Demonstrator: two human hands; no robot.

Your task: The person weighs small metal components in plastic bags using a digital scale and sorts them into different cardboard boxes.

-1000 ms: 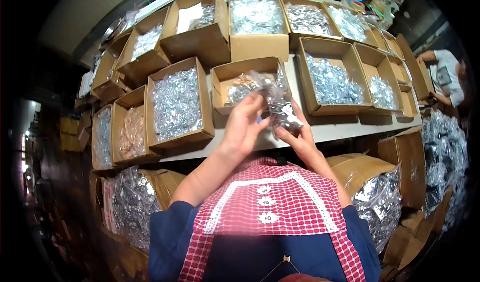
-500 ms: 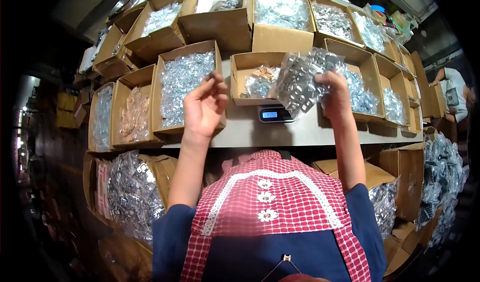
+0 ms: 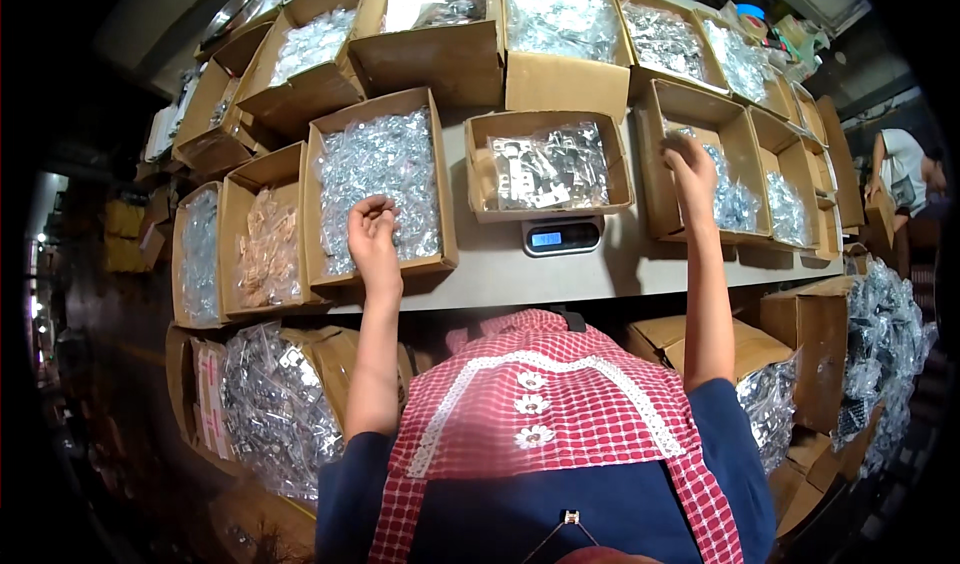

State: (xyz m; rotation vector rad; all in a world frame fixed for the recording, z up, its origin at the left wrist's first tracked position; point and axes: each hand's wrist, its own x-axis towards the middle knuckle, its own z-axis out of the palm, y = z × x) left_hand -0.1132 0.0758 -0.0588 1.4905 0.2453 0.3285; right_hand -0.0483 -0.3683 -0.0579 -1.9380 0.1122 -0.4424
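Observation:
A clear plastic bag of flat metal brackets (image 3: pixel 555 169) lies in the small cardboard box (image 3: pixel 550 212) at the middle of the table. That box sits on a digital scale (image 3: pixel 562 237), whose lit display shows at the near side. My right hand (image 3: pixel 692 174) hovers at the near-left part of a box of small bagged metal parts (image 3: pixel 735 199); its fingers are bent but apart, with nothing visible in them. My left hand (image 3: pixel 374 244) is over the near part of a box full of bagged small metal pieces (image 3: pixel 385 154), fingers loosely curled and holding nothing.
Farther left stand a box of copper-coloured parts (image 3: pixel 268 239) and a narrow box of bagged parts (image 3: pixel 200 254). More open boxes (image 3: pixel 565 24) line the back. Below the table edge, large bags of metal parts (image 3: pixel 275 394) flank me. Another person (image 3: pixel 905 169) is at far right.
The bag of metal brackets has left my right hand and now lies in the middle box. My right hand moved right, and my left hand drew back toward me.

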